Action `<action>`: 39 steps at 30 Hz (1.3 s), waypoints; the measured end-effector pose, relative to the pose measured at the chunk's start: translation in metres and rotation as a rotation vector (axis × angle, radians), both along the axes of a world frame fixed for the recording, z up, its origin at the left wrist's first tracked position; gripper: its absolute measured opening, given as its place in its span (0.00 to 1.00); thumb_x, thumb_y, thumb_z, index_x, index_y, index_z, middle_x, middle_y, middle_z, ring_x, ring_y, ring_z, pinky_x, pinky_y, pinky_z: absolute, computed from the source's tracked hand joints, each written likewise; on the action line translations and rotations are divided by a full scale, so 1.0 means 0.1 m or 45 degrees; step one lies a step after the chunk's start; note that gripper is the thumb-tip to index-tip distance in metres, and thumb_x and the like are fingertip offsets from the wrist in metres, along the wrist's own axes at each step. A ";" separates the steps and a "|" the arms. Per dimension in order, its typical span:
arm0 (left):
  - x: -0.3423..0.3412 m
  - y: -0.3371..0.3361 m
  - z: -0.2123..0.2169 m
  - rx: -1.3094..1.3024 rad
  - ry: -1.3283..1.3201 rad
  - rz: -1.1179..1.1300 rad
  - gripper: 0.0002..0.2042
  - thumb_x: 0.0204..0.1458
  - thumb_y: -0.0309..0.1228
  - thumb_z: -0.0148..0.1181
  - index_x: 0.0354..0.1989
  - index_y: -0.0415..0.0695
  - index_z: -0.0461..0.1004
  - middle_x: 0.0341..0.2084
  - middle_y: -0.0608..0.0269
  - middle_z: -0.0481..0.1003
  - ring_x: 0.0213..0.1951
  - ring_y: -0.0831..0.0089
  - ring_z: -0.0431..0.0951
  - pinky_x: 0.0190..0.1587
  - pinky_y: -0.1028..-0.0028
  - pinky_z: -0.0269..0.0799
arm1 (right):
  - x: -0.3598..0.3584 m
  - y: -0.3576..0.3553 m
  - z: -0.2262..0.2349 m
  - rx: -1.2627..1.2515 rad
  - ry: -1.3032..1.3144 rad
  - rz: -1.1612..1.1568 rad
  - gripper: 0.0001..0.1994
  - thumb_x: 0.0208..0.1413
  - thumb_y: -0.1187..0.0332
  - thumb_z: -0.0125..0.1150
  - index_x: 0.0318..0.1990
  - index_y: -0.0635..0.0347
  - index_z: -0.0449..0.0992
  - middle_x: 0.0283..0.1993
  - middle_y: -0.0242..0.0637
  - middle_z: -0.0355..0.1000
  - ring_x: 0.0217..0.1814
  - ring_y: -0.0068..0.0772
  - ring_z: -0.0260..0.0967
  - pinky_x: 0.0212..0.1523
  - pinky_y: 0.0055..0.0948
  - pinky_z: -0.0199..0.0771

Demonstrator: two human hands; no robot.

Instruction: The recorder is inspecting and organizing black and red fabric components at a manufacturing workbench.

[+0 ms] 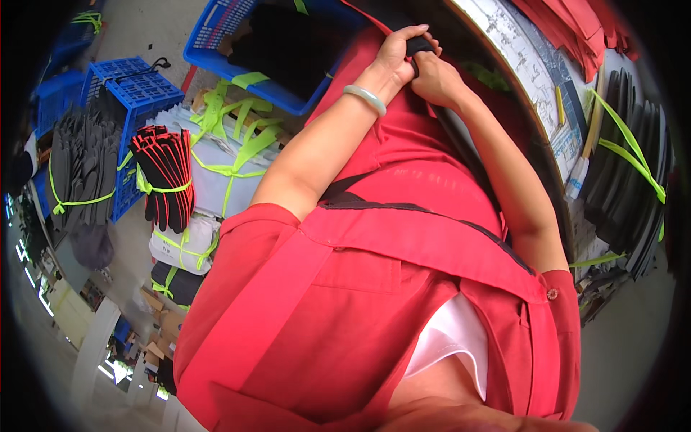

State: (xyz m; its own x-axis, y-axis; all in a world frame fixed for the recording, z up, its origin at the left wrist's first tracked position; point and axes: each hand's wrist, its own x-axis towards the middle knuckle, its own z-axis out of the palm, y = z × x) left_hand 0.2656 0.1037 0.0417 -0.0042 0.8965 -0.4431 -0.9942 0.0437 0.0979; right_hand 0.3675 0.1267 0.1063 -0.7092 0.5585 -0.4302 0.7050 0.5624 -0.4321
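Observation:
Both hands meet in front of me, above my red-clad lap. My left hand, with a pale bangle on its wrist, is closed at a small folded piece of black cloth. Against it, my right hand is curled with its fingers bent in at the same black piece. Most of that piece is hidden by the fingers, so its full shape does not show. A red apron covers my front.
At the right runs a worktable with a yellow pencil, red cloth and a tied dark bundle. On the left are a blue crate of black pieces, a grey bundle and a black-and-red bundle.

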 end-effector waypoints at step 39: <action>0.02 -0.16 0.08 0.145 0.013 0.019 0.09 0.54 0.29 0.55 0.39 0.36 0.69 0.28 0.55 0.75 0.37 0.59 0.77 0.50 0.56 0.73 | 0.30 -0.33 0.18 0.261 0.101 0.026 0.23 0.44 0.70 0.54 0.53 0.53 0.67 0.52 0.45 0.69 0.44 0.53 0.72 0.41 0.47 0.74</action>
State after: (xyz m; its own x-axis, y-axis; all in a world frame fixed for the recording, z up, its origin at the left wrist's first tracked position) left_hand 0.2674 0.0878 0.0495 -0.0222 0.9409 -0.3379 -0.9936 0.0166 0.1115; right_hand 0.3974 0.0932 0.1240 -0.7482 0.6139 -0.2517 0.6611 0.6577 -0.3611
